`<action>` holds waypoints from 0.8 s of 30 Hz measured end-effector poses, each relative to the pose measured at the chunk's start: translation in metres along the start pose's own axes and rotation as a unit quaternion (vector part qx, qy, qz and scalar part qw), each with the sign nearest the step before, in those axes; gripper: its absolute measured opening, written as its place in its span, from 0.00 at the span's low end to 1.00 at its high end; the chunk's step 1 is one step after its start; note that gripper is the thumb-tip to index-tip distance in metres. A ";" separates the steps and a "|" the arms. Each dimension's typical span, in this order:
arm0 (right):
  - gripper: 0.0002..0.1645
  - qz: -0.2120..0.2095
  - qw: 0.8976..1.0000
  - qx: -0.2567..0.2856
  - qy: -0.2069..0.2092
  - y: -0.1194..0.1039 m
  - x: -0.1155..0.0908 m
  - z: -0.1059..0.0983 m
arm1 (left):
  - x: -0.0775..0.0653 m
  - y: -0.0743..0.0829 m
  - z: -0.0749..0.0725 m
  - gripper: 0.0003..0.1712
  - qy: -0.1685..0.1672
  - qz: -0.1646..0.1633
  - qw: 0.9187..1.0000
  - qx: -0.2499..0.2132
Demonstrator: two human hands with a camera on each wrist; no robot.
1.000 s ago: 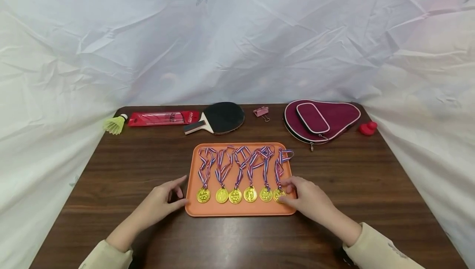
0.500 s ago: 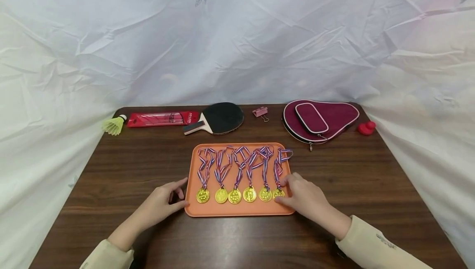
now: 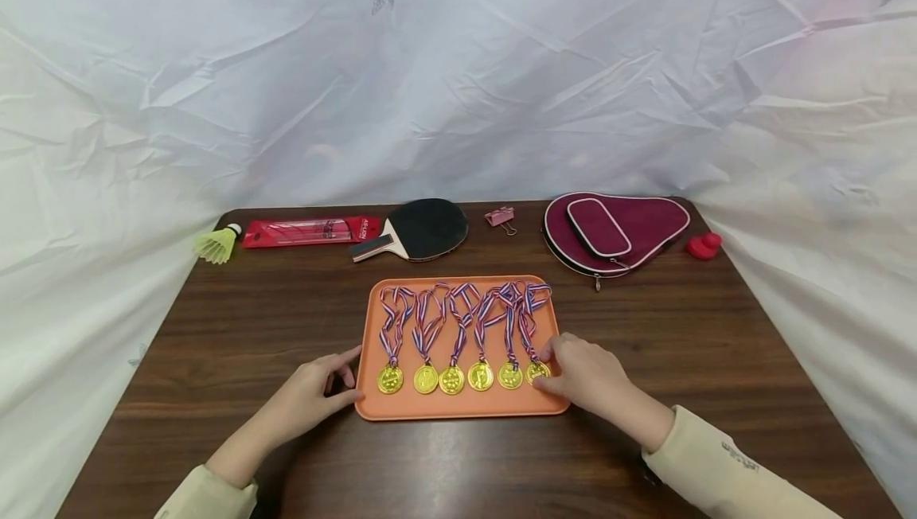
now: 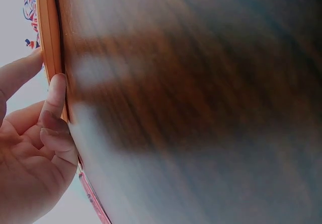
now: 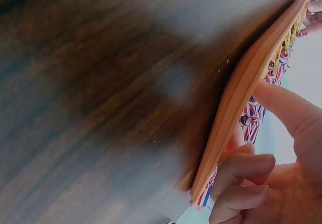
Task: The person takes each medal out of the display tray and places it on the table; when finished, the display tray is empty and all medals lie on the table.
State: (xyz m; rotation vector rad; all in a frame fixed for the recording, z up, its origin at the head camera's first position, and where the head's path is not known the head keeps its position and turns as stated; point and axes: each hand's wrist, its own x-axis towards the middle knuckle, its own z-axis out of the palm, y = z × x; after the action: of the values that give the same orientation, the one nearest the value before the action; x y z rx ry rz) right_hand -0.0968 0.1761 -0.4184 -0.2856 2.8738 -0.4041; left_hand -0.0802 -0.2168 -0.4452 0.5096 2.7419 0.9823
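Observation:
An orange tray (image 3: 458, 406) lies on the brown table, holding several gold medals (image 3: 481, 376) in a row with striped ribbons laid out above them. At the tray's left edge, my left hand (image 3: 315, 385) holds the rim between thumb and bent index finger; its other fingers are curled. My right hand (image 3: 589, 376) reaches over the right rim, pinching the rightmost medal (image 3: 536, 370) near its ribbon knot; the thumb covers part of its disc. That medal's ribbon (image 3: 528, 320) leans left, touching its neighbour's ribbon. The right wrist view shows the tray's side wall (image 5: 236, 90) beside the thumb.
Along the back of the table lie a yellow shuttlecock (image 3: 216, 245), a red packet (image 3: 308, 232), a table tennis bat (image 3: 430, 228), a pink binder clip (image 3: 501, 217), a maroon bat case (image 3: 645, 224) and a small red object (image 3: 705, 245). White cloth (image 3: 458, 105) hangs behind.
The rightmost medal's ribbon has shifted left, its loop now inside the tray's right rim instead of over it. My right hand has moved slightly left; the left hand stays at the tray.

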 end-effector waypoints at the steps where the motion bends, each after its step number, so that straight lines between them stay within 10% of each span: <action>1: 0.22 0.001 1.000 0.000 -0.001 0.000 0.000 0.000 | 0.000 0.000 0.000 0.35 0.000 0.000 1.000 0.000; 24: 0.26 0.013 1.000 -0.005 -0.001 -0.002 0.005 0.002 | 0.000 0.004 -0.001 0.35 -0.006 0.002 1.000 0.007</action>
State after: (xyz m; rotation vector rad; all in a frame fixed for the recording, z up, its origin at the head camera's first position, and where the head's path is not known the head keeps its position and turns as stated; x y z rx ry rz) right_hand -0.1003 0.1724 -0.4203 -0.2504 2.8758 -0.3840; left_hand -0.0794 -0.2151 -0.4418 0.5217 2.7407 0.9591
